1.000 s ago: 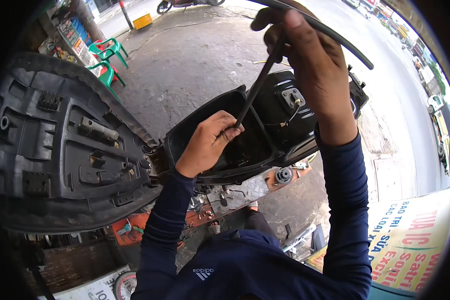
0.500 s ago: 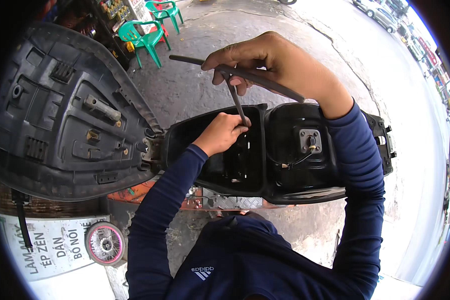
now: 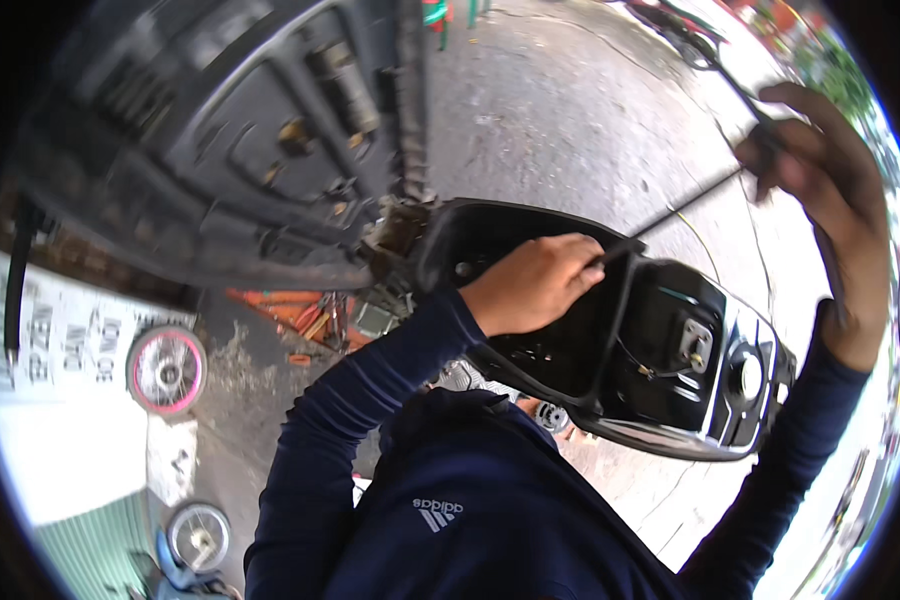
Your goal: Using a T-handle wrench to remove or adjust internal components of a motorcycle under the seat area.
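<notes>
My right hand point(image 3: 820, 175), smeared by motion, is raised at the upper right with its fingers wrapped round the crossbar of a dark T-handle wrench point(image 3: 685, 205). The wrench's shaft slants down to the left, where my left hand point(image 3: 538, 285) pinches its lower end. My left hand is over the black storage bin point(image 3: 448, 228) of a scooter; the wrench's tip is hidden behind the fingers. To the left stands the raised seat point(image 3: 260, 150), its black underside facing me. Beyond the bin, to the right, lies the black fuel tank point(image 3: 650, 300) with a metal sender plate.
Hand tools lie in an orange toolbox point(image 3: 310, 312) below the seat. Spoked wheels with a pink rim point(image 3: 167, 370) and a grey rim point(image 3: 198, 537) stand at the lower left, near a white sign point(image 3: 65, 320). A parked motorbike point(image 3: 678, 35) shows at the top.
My right hand has swung outward to the right with the crossbar, tilting the wrench's shaft over. The view has turned and shifted, so the seat and scooter appear elsewhere.
</notes>
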